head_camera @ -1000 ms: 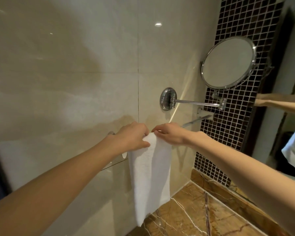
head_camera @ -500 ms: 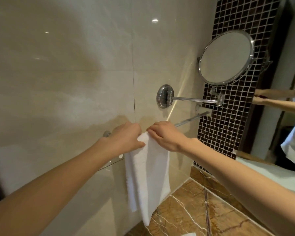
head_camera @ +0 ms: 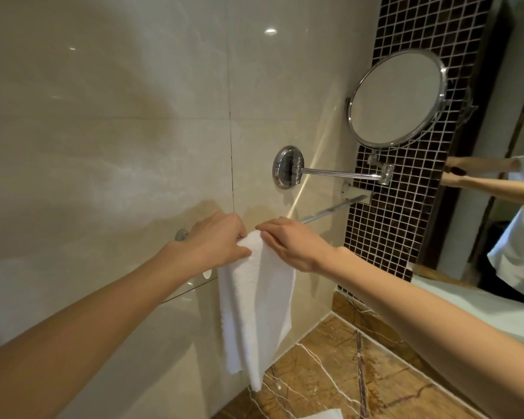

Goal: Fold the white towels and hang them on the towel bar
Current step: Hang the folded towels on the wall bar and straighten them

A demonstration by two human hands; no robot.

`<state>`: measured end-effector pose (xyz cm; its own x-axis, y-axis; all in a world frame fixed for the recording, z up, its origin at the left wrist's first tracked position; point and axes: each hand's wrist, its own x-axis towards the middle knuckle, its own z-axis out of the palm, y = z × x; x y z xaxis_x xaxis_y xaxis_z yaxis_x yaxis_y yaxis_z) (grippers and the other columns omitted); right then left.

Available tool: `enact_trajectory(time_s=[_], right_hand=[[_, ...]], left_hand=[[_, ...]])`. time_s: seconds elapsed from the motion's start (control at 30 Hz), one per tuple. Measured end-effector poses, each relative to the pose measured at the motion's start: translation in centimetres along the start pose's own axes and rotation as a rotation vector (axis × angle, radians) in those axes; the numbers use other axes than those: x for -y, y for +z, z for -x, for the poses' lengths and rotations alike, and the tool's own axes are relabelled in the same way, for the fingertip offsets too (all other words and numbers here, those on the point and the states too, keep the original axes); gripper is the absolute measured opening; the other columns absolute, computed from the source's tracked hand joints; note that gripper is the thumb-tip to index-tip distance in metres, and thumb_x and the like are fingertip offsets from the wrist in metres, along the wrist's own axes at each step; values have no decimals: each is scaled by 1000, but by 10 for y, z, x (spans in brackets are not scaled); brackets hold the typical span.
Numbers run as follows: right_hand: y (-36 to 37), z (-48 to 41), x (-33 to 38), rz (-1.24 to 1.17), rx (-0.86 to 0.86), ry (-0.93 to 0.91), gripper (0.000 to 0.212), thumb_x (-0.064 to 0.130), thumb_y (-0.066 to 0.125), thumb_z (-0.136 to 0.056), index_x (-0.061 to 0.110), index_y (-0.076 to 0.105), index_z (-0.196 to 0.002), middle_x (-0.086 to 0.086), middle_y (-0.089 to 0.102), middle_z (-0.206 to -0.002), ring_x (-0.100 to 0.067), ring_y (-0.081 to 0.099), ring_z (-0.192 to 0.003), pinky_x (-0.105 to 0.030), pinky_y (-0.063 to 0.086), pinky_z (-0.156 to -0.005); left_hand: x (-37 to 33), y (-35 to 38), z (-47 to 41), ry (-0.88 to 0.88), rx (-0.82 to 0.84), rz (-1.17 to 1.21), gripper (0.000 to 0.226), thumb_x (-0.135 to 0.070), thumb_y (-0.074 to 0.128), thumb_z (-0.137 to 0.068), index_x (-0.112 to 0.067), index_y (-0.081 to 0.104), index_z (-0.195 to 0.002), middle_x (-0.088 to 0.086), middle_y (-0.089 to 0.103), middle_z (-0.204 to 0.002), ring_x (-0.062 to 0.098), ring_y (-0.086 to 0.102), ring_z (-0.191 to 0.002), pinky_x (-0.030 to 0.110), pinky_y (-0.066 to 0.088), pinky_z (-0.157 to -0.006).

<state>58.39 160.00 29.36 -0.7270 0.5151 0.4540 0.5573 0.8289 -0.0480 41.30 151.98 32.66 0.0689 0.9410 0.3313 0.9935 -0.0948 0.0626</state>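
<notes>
Brings the left grip and the right grip closer than a second ago, now almost touching at the crest of the white towel instead of sitting a little apart on either side of it. Shows something else new as well: a second, shorter layer along the left edge of the hanging cloth, where only one flat panel faced out before, and a bottom edge running on a slant rather than near level. Reads as the hang itself being done and the step in hand being the tidying, with the drape pulled somewhat askew along the way and wanting to be squared up before letting go. Clamps the left grip on the towel, thumb across the front face and fingers curled over the crest toward the tiled wall. Leaves the right grip unclenched, fingers laid nearly straight over the top of the fold and pressing it down, though possibly pinching with a thumb hidden beneath. Hangs over the towel bar, roughly midway along it, close against the wall and trailing down toward the brown marble counter. Looks plain white terry, nubbly, limp and clean, folded lengthwise into a narrow strip, with the front panel longer than the one peeking out on the left. Leaves the corner of another white towel lying on the counter at the bottom edge of view, not yet hung
</notes>
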Motion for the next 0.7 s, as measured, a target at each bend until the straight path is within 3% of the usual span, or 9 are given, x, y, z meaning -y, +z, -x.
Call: enact_trajectory(time_s=[0.33, 0.5, 0.6, 0.7], right_hand=[[1, 2, 6, -24, -42, 47, 36, 29, 37, -101, 5, 62, -109, -13, 66, -109, -30, 59, -100, -47, 48, -83], [-3, 3, 9, -26, 5, 81, 36, 28, 35, -102, 5, 61, -113, -13, 64, -114, -29, 57, -105, -46, 47, -88], [-9, -1, 13, -27, 47, 89, 37, 28, 36, -102, 9, 57, -125, -13, 61, -125, -29, 54, -115, -47, 44, -95], [-14, -4, 20, -53, 26, 57, 39, 28, 40, -101, 11, 52, -134, -11, 57, -133, -28, 52, -121, -41, 42, -100]], left_hand=[[-1, -2, 2, -1, 29, 26, 43, -30, 67, -77, -13, 34, -56, 2, 37, -59, 29, 44, -62, 30, 24, -47], [-4, -2, 10, -71, -3, -11, 27, -38, 60, -79, -16, 52, -66, -1, 53, -69, 26, 56, -73, 26, 25, -47], [-9, -4, 18, -91, -31, -60, 20, -39, 55, -83, -21, 61, -83, 1, 61, -85, 30, 60, -85, 32, 41, -60], [-17, -6, 33, -70, -168, -57, 27, -34, 51, -88, -22, 66, -108, 6, 64, -110, 31, 58, -106, 40, 49, -82]])
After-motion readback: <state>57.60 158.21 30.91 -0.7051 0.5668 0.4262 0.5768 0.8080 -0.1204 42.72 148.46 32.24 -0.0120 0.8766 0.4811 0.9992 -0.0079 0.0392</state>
